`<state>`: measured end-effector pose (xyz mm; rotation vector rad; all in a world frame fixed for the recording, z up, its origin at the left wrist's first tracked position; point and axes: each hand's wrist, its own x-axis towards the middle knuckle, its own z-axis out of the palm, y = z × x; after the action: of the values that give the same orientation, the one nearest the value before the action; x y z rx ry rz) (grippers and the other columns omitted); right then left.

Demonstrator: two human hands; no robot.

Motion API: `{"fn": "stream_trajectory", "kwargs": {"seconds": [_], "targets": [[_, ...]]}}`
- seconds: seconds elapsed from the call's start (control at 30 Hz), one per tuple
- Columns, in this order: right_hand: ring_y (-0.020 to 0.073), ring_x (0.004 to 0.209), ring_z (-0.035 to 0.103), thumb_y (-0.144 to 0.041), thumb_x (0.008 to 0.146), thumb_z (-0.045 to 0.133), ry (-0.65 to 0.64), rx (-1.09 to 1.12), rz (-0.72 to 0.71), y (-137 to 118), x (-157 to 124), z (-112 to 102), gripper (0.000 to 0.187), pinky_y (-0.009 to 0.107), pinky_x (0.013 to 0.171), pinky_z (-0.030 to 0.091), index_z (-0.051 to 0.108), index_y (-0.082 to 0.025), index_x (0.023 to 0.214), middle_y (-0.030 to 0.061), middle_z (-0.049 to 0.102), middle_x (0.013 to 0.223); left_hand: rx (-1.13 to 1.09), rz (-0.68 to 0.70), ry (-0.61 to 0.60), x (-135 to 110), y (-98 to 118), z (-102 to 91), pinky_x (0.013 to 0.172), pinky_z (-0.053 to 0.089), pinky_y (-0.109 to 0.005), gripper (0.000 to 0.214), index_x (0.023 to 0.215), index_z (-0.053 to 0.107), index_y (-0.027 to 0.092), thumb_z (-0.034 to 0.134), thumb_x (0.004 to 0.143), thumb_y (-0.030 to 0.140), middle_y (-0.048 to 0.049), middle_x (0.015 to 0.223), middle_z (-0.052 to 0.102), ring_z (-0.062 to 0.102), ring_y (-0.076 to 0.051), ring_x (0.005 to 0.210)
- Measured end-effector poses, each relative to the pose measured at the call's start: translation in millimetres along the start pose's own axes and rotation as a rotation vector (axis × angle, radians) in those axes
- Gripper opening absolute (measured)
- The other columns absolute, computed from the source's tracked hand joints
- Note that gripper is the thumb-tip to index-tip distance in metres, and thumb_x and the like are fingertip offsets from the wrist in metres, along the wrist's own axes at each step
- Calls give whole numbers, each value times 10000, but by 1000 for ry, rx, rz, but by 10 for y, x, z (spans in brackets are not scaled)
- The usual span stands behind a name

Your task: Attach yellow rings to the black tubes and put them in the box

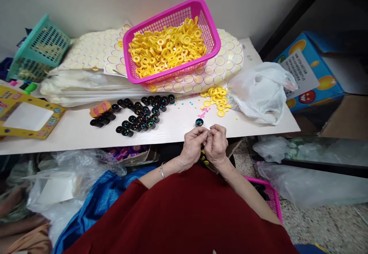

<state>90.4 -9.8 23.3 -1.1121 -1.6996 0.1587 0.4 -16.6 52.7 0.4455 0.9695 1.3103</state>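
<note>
My left hand (192, 146) and my right hand (216, 143) meet at the table's front edge, fingertips pinched together. What lies between the fingers is too small or hidden to make out. Just beyond my left hand, a small black cup (199, 122) stands upright with coloured bits inside. Tiny pink pieces (203, 112) are scattered behind it, near a loose pile of yellow ring-shaped pieces with tabs (220, 101). To the left, several more black cups (142, 126) stand grouped, many holding coloured bits.
A pink basket (172, 73) heaped with yellow ring pieces rests on circle-printed sheets (89, 52) at the back. A white plastic bag (261, 89) lies right, beside a blue box (310, 73). Yellow packaging (54, 121) and a green basket (47, 43) are left.
</note>
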Motion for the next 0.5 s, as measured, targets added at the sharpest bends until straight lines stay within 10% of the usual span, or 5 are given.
{"fn": "stream_trajectory", "kwargs": {"seconds": [0.33, 0.5], "targets": [[168, 781, 582, -147, 850, 549, -61, 258, 151, -23, -28, -186, 147, 323, 642, 496, 587, -234, 962, 48, 598, 891, -279, -324, -32, 38, 24, 9, 432, 338, -131, 273, 656, 586, 106, 816, 548, 205, 27, 578, 562, 466, -14, 471], [162, 774, 587, -166, 838, 588, -48, 273, 192, -23, -69, -220, 192, 337, 672, 514, 633, -248, 1007, 54, 620, 926, -233, -265, 15, 65, 3, 15, 445, 348, -135, 325, 799, 620, 126, 813, 545, 185, 46, 573, 572, 479, -15, 468]]}}
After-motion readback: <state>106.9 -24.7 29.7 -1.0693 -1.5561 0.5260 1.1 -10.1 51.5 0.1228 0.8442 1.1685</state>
